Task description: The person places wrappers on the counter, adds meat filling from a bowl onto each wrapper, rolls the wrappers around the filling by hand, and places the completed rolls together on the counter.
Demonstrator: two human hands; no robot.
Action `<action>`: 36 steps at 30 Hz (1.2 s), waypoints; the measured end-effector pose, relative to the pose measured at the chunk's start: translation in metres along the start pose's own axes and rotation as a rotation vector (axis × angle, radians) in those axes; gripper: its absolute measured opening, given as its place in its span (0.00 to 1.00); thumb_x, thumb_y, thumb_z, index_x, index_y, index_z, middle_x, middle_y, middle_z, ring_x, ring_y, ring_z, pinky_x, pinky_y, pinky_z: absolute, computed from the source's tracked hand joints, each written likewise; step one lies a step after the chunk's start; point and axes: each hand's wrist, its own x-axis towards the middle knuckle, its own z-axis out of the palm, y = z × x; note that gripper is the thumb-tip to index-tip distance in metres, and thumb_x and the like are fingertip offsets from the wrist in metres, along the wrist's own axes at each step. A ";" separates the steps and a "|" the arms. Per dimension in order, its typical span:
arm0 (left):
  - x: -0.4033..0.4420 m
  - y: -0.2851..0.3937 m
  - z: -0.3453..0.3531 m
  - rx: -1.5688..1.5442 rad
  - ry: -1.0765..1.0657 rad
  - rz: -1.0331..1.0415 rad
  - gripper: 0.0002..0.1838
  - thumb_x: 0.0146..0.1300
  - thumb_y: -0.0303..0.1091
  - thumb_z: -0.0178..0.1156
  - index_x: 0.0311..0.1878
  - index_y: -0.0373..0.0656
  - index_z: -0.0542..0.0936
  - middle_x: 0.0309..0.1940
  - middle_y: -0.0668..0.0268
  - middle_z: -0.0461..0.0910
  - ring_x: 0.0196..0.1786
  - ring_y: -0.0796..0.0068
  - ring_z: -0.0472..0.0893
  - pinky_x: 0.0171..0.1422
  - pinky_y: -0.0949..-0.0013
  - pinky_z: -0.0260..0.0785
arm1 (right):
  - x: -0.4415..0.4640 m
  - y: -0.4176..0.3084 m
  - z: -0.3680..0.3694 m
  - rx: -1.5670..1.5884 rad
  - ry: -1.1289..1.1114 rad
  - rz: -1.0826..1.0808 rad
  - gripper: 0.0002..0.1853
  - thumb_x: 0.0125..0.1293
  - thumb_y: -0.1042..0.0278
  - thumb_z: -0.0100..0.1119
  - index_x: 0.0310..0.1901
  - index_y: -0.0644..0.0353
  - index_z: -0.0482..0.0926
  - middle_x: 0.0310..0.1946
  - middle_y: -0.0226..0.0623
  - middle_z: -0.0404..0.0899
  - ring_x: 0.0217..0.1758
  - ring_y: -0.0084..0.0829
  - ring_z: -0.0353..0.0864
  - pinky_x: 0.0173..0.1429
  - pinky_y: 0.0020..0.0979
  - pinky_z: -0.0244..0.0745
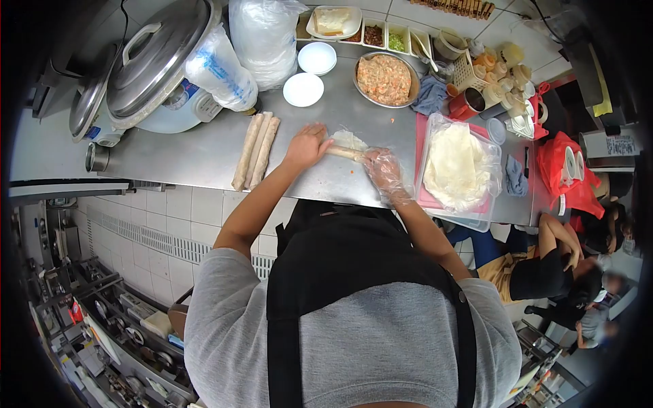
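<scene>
A thin filled roll (345, 152) lies across the steel counter in front of me, with part of its pale wrapper sheet (350, 140) spread flat behind it. My bare left hand (308, 144) is closed over the roll's left end, thumb along it. At the other end, my right hand (384, 170), in a clear plastic glove, has its fingers curled on the roll. Several finished rolls (255, 153) lie side by side left of my left hand. To the right of my gloved hand, a stack of wrapper sheets (452, 163) sits in plastic on a pink board (421, 136).
Behind the hands stands a metal bowl of orange-flecked filling (383, 79). Two white bowls (303, 90) and plastic bags (262, 41) are at the back. Large lidded pots (160, 61) occupy the left. Squeeze bottles (500, 68) and a red bag (564, 170) are at right, near other people.
</scene>
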 end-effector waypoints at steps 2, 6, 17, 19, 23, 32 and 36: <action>-0.001 0.008 -0.014 -0.119 -0.338 0.000 0.31 0.70 0.52 0.54 0.63 0.32 0.74 0.65 0.49 0.73 0.70 0.55 0.71 0.74 0.54 0.62 | 0.001 0.001 0.001 0.007 0.004 -0.002 0.11 0.62 0.61 0.62 0.40 0.58 0.82 0.40 0.43 0.83 0.47 0.45 0.81 0.56 0.43 0.74; -0.005 0.003 0.021 -0.032 -0.167 0.083 0.36 0.72 0.58 0.49 0.64 0.30 0.73 0.67 0.49 0.72 0.72 0.56 0.69 0.78 0.54 0.56 | 0.000 0.003 0.004 0.003 -0.019 0.008 0.11 0.63 0.61 0.61 0.41 0.58 0.82 0.40 0.42 0.83 0.48 0.45 0.80 0.56 0.44 0.74; 0.040 0.048 0.043 0.033 0.002 -0.081 0.36 0.71 0.59 0.49 0.65 0.32 0.72 0.66 0.47 0.71 0.71 0.54 0.69 0.77 0.53 0.55 | -0.002 0.006 0.006 -0.015 -0.048 0.009 0.11 0.63 0.60 0.61 0.40 0.57 0.81 0.41 0.42 0.83 0.47 0.46 0.80 0.55 0.44 0.74; 0.029 0.044 0.012 -0.064 -0.047 -0.134 0.34 0.70 0.58 0.51 0.61 0.32 0.76 0.64 0.47 0.73 0.69 0.53 0.71 0.76 0.52 0.58 | -0.001 0.006 0.004 0.016 0.024 -0.045 0.10 0.62 0.61 0.62 0.40 0.57 0.81 0.40 0.41 0.83 0.46 0.46 0.81 0.54 0.45 0.74; -0.020 0.008 0.005 -0.111 -0.183 -0.231 0.31 0.66 0.58 0.56 0.43 0.30 0.83 0.51 0.49 0.78 0.60 0.51 0.74 0.70 0.47 0.60 | 0.001 0.003 0.004 0.033 0.037 -0.039 0.10 0.61 0.61 0.62 0.40 0.57 0.81 0.40 0.41 0.83 0.45 0.45 0.81 0.52 0.45 0.75; -0.025 0.018 0.025 -0.016 0.092 0.116 0.31 0.66 0.56 0.57 0.51 0.32 0.81 0.56 0.50 0.78 0.60 0.48 0.75 0.69 0.42 0.60 | 0.012 -0.019 0.011 -0.166 0.026 -0.266 0.11 0.57 0.66 0.65 0.43 0.51 0.82 0.39 0.36 0.82 0.44 0.39 0.80 0.50 0.40 0.74; -0.010 0.030 0.004 0.185 -0.122 -0.246 0.31 0.67 0.55 0.57 0.55 0.32 0.79 0.59 0.51 0.77 0.64 0.50 0.72 0.72 0.46 0.60 | 0.020 -0.023 0.006 -0.125 0.011 -0.219 0.09 0.57 0.65 0.64 0.40 0.52 0.81 0.37 0.35 0.82 0.43 0.39 0.80 0.51 0.40 0.74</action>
